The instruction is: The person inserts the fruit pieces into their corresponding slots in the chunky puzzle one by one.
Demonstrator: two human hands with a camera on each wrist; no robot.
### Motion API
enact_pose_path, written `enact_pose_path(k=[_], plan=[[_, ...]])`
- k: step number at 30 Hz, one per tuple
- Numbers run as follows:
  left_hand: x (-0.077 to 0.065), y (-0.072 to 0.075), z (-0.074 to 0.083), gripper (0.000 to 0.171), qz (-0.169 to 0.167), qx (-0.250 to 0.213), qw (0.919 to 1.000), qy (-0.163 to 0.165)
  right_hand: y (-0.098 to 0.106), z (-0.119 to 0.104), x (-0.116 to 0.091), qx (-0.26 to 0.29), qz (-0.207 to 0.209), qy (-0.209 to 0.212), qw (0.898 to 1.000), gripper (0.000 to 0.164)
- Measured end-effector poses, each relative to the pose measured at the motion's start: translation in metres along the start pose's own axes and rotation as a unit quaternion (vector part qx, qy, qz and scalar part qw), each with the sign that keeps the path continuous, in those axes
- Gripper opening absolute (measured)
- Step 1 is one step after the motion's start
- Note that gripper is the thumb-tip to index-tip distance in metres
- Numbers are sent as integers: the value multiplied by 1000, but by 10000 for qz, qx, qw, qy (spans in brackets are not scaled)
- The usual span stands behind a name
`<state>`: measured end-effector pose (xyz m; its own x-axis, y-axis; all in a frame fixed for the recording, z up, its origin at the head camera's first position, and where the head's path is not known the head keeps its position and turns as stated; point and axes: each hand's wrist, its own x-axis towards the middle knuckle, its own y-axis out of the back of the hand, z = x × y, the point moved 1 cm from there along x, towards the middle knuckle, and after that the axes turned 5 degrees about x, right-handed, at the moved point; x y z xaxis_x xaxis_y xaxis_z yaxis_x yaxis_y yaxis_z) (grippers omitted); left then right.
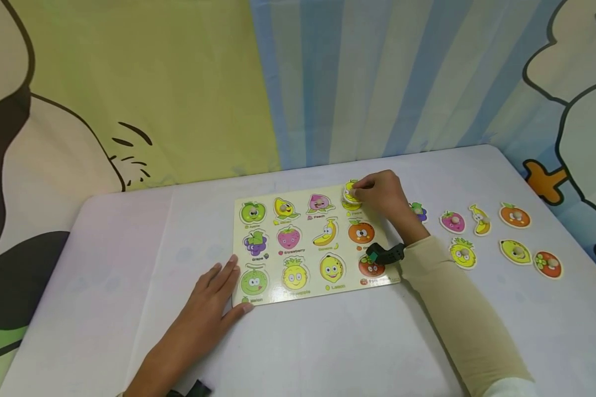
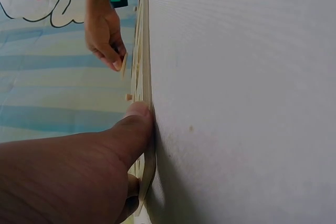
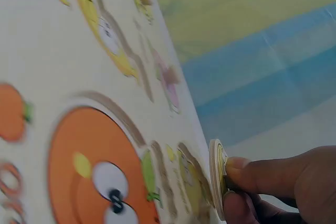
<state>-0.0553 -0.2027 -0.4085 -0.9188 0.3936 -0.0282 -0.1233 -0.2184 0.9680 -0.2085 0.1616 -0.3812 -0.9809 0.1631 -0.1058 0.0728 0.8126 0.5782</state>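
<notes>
My right hand (image 1: 384,193) pinches a yellow, pear-like puzzle piece (image 1: 348,190) between thumb and fingers. The piece is tilted on edge, over the top right recess of a fruit puzzle board (image 1: 300,220). In the right wrist view, the wooden rim of the held piece (image 3: 214,182) stands close beside that recess. My left hand (image 1: 203,303) rests at the board's lower left corner with its fingers extended along the edge. The left wrist view shows its thumb (image 2: 137,121) on the board's near edge. Knobbed apple (image 1: 253,212), mango (image 1: 284,208) and peach (image 1: 320,203) pieces sit in the top row.
Several loose knobbed pieces lie to the board's right, among them a strawberry (image 1: 452,221), banana (image 1: 480,220), orange (image 1: 515,215), pineapple (image 1: 463,253), lemon (image 1: 516,252) and tomato (image 1: 548,264). A grape piece (image 1: 419,211) is partly behind my right forearm. Cartoon-printed curtain (image 1: 328,82) backs the white table (image 1: 308,347).
</notes>
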Motion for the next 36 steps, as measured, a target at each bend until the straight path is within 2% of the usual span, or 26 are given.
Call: enact_pose_path(k=[11, 19, 29, 36], plan=[[-1, 0, 0, 82, 78, 66, 9999, -34, -16, -1, -9, 26, -168, -47, 9998, 13], [-2, 1, 0, 81, 69, 45, 10000, 13, -17, 3, -10, -52, -111, 115, 9999, 12], [-1, 1, 0, 81, 43, -9, 10000, 24, -16, 9, -9, 65, -27, 86, 9999, 14], [-1, 1, 1, 81, 1, -7, 10000, 42, -17, 10, -12, -120, 87, 253, 9996, 13]])
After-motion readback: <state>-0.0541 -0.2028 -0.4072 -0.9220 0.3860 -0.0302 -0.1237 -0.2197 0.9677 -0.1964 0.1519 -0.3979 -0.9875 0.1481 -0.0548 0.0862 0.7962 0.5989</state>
